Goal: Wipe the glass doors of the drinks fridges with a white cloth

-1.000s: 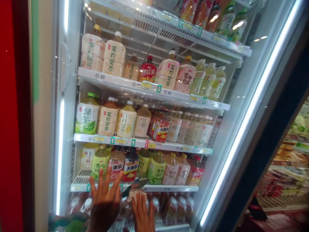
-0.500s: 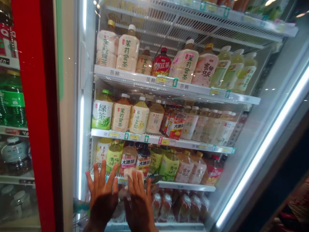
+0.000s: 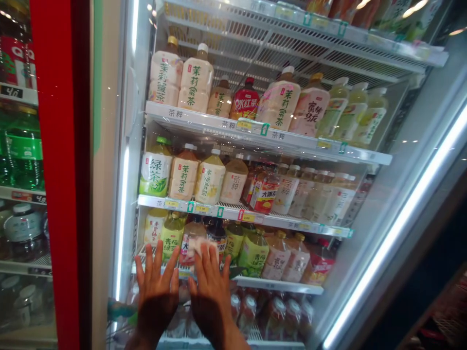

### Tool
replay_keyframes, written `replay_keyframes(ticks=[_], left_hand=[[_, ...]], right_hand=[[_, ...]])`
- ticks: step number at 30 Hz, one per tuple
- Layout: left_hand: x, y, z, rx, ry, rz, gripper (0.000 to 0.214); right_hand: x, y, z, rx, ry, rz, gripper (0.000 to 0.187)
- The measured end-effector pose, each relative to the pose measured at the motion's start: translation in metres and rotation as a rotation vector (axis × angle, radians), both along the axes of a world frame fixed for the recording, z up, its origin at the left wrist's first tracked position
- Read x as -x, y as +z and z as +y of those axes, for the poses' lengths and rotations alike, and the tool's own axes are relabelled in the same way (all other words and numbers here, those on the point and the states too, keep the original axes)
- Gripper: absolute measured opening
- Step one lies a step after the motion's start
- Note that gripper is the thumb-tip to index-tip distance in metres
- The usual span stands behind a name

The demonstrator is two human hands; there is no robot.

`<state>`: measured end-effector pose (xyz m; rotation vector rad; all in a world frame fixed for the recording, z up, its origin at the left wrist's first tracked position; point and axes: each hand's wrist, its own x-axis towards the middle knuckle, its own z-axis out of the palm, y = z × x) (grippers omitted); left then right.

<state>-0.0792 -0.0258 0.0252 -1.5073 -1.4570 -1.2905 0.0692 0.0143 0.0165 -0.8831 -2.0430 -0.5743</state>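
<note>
My left hand [image 3: 157, 287] lies against the glass door of a drinks cooler, its fingers spread and nothing in them. Beside it, my right hand [image 3: 211, 287] presses a crumpled pale cloth or tissue [image 3: 200, 247] on the glass with its outstretched fingers; part of the cloth is hidden under them. Behind the glass, just above my fingertips, stand a green tea bottle [image 3: 172, 238] and a dark-capped iced tea bottle [image 3: 216, 233].
Bottled drinks fill several white wire shelves [image 3: 255, 214] inside the cooler. A bright light strip [image 3: 123, 218] runs down its left edge, another [image 3: 397, 233] slants at the right. A red frame [image 3: 54, 170] separates a second cooler at the left.
My right hand and the cloth have moved slightly up the glass, and its thumb now shows more. My left hand stays spread in nearly the same place. The view has shifted a little.
</note>
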Motion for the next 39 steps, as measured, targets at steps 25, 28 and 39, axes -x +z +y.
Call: replay_keyframes(ticks=[25,28,39], left_hand=[[-0.085,-0.006,0.035,-0.006,-0.18,0.075,0.069],[-0.101,-0.005,0.035,-0.014,-0.229,0.09,0.067],[-0.131,-0.007,0.047,0.011,-0.36,0.08,0.069]], right_hand=[[-0.116,-0.04,0.014,-0.009,-0.267,0.145,0.071],[-0.134,0.001,0.019,0.017,-0.294,0.213,0.069],[-0.191,-0.008,0.034,0.048,-0.398,0.357,0.068]])
